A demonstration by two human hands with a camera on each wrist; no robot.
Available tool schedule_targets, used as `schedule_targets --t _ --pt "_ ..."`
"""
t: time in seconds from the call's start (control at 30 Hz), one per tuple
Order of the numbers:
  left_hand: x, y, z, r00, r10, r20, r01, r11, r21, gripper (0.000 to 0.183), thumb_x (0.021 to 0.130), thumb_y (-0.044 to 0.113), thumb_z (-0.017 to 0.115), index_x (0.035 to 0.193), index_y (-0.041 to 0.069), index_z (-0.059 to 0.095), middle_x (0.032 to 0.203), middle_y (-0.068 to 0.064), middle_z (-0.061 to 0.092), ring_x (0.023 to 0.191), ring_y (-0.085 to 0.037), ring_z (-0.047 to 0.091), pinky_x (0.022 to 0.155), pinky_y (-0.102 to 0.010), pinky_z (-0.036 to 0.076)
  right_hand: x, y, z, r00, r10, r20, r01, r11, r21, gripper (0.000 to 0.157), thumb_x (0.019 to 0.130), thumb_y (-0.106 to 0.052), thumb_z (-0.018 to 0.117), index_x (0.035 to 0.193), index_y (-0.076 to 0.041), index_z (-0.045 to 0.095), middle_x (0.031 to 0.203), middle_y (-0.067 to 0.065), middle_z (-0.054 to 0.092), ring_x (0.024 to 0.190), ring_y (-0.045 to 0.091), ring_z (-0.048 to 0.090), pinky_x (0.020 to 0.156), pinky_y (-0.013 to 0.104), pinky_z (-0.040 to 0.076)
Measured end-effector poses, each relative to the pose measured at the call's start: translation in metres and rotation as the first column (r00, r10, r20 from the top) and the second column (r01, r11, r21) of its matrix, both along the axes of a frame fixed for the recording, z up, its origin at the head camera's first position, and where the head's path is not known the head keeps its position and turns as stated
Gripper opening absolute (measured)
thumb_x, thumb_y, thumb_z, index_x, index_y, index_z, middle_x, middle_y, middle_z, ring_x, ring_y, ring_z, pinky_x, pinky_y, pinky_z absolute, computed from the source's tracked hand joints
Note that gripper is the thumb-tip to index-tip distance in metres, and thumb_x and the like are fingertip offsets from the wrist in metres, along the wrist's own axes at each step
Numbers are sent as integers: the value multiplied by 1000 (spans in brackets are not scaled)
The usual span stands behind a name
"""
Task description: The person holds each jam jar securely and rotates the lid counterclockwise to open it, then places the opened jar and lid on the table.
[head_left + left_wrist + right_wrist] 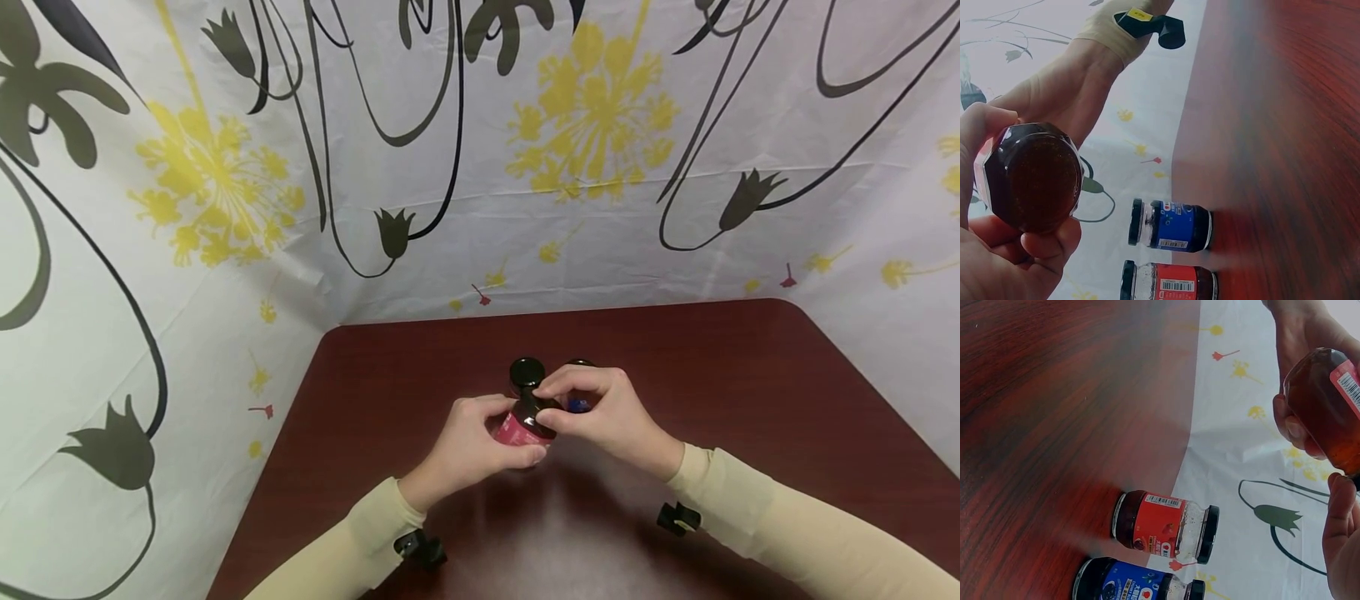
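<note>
In the head view my left hand [474,440] grips a glass jar of dark amber contents by its pink label [517,431]. The jar is held up off the table and tilted. My right hand [611,412] pinches its dark lid end between thumb and fingers. The left wrist view faces the held jar's base [1041,181]; the right wrist view catches its side and barcode label [1349,384]. Behind the hands stand a red-labelled jar [1159,525] and a blue-labelled jar [1125,581], both with black lids. My right hand partly hides the blue-labelled one in the head view.
The two standing jars are side by side on a dark red-brown wooden table [420,358] with rounded far corners. A white sheet [465,183] printed with flowers hangs around the table's far and side edges. Small black devices [678,518] sit on both wrists.
</note>
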State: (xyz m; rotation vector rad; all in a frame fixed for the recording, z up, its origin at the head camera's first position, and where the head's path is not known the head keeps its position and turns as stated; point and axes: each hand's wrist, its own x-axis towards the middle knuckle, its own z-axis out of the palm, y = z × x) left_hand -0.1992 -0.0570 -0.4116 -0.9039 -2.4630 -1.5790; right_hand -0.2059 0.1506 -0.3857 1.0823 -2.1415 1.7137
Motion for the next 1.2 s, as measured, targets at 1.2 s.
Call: schedule_targets --t 1.2 --pt "-11 -3 -33 996 39 82 -40 999 4 61 67 46 76 121 34 50 104 12 57 79 -10 57 63 -30 51 -12 4 -24 974 -161 -160 178 978 104 32 72 -24 78 101 -21 67 90 -6 62 75 14 51 59 26 44"
